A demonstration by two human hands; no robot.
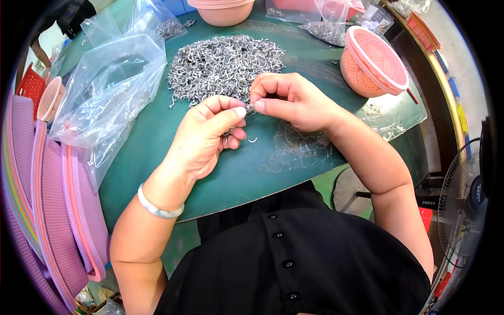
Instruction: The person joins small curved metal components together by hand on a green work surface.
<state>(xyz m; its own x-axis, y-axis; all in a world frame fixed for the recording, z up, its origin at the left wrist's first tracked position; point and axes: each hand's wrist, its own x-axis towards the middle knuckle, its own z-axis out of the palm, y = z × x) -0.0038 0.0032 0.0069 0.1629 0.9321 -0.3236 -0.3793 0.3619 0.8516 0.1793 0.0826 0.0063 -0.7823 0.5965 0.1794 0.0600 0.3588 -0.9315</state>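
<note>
From my head, a wide fisheye camera looks steeply down past my black buttoned top (286,257), close above the green tabletop (220,181). My left hand (202,136) and right hand (298,102) sit near mid-view; the purple baskets (55,199) and wire-caged fan (476,191) curve along opposite rims.

No readable words or numbers. The lettering-like marks are on the round, dark plastic hub (476,193) at the centre of a standing fan's curved black wire guard (451,205), near the far right edge. Small, pale marks (478,190) sit close together on the hub's face, looking like a printed label, but they are too tiny and too distorted by the wide lens to make out.
</note>
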